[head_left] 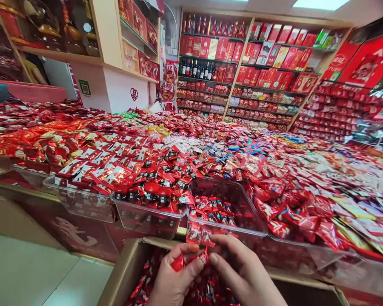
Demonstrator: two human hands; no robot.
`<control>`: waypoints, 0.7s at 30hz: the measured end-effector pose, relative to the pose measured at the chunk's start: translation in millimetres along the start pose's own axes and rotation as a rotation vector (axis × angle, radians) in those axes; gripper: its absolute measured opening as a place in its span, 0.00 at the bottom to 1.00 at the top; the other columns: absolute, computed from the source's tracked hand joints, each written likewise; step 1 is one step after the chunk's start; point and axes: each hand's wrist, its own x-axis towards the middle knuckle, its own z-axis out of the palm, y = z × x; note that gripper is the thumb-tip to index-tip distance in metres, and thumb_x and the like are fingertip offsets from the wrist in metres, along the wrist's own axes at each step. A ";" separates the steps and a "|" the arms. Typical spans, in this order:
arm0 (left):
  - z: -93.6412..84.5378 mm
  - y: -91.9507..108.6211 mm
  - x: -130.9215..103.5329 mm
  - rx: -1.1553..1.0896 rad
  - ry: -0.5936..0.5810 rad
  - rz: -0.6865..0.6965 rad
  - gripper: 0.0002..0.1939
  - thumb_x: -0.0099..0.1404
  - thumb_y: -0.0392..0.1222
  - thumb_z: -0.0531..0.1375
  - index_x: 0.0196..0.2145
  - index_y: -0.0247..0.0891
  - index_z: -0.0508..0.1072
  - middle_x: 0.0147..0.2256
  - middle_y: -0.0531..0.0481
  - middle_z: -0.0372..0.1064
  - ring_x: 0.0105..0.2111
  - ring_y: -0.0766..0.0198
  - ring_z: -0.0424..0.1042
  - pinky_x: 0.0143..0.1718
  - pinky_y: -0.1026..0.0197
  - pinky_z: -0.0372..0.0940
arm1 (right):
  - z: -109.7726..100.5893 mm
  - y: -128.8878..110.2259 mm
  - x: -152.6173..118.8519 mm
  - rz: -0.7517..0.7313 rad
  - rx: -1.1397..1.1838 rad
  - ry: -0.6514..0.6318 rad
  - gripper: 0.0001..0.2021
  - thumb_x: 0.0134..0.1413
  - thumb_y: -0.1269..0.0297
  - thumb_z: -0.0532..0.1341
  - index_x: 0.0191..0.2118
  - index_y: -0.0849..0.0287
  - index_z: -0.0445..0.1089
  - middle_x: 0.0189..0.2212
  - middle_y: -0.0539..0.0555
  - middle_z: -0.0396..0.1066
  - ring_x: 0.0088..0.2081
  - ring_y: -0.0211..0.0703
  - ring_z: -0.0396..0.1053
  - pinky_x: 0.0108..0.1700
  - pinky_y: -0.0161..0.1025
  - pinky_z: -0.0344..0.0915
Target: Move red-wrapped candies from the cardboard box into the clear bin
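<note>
Both of my hands are together above an open cardboard box (116, 280). With bent fingers and thumb, my left hand (180, 274) grips small red-wrapped candies (178, 263). Between the two thumbs is another wrapped candy (204, 256), and my right hand (242, 270) pinches it from the right side. More red wrapped candies (143, 282) fill the box under my hands, partly hidden by them. Just beyond the hands, a clear plastic bin (242, 195) holds a low layer of small red candies (213, 208).
Beside that bin stand heaped clear bins (150, 212) of red candies, with large twisted wrappers (293, 212) to the right. Mixed sweets spread far back across the display. Shelves (217, 36) of bottles and red boxes line the back wall. Tiled floor (47, 267) lies at left.
</note>
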 end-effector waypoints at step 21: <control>25.8 2.3 -18.2 0.031 0.044 -0.035 0.18 0.51 0.38 0.62 0.42 0.40 0.68 0.35 0.51 0.71 0.25 0.74 0.64 0.26 0.72 0.58 | 1.5 24.8 -30.5 -0.315 0.030 0.074 0.07 0.49 0.74 0.54 0.32 0.56 0.66 0.40 0.56 0.64 0.43 0.41 0.63 0.42 0.36 0.63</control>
